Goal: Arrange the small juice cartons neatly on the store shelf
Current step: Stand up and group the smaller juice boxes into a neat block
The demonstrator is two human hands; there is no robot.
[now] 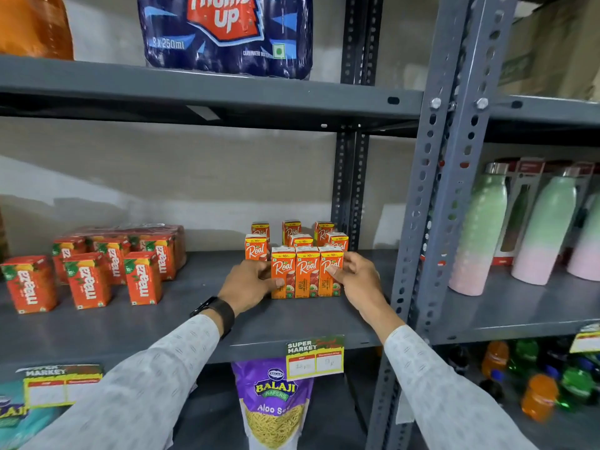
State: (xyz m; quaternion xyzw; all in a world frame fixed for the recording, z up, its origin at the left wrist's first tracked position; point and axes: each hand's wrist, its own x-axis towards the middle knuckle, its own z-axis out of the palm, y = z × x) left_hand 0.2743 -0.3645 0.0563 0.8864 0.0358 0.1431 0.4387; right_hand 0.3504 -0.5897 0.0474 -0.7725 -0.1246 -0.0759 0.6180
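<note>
Several small orange Real apple juice cartons stand on the grey shelf (181, 319). A tight front row of three cartons (307, 271) stands upright, labels facing me. Behind it are looser rows of the same cartons (293, 233). My left hand (248, 285) presses against the left side of the front row, thumb on the leftmost carton's face. On the other end, my right hand (355, 279) grips the right side, thumb on the rightmost carton. The row is squeezed between both hands.
Orange Maaza cartons (87, 279) stand loosely at the shelf's left, with a wrapped pack behind. The grey slotted upright (431, 222) is just right of my right hand. Pastel bottles (480, 232) fill the neighbouring bay. A price tag (315, 357) hangs from the shelf's front edge.
</note>
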